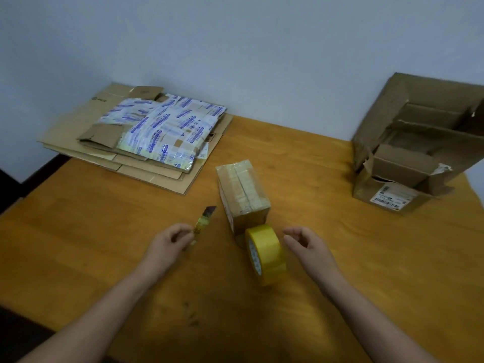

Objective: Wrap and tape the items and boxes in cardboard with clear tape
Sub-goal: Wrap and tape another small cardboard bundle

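Yellow tape roll [265,254] between left hand [167,242] around knife [204,220] and slack, empty right hand [306,244]

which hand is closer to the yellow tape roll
Right. The right hand sits just beside the tape roll on its right, fingers loosely curled, not touching it. The left hand is farther off to the roll's left, holding a knife.

Both my forearms are bare for all their visible length, from the near edge of the view to the wrists. My left hand [170,239] and my right hand [306,243] are bare as well, fingers uncovered.
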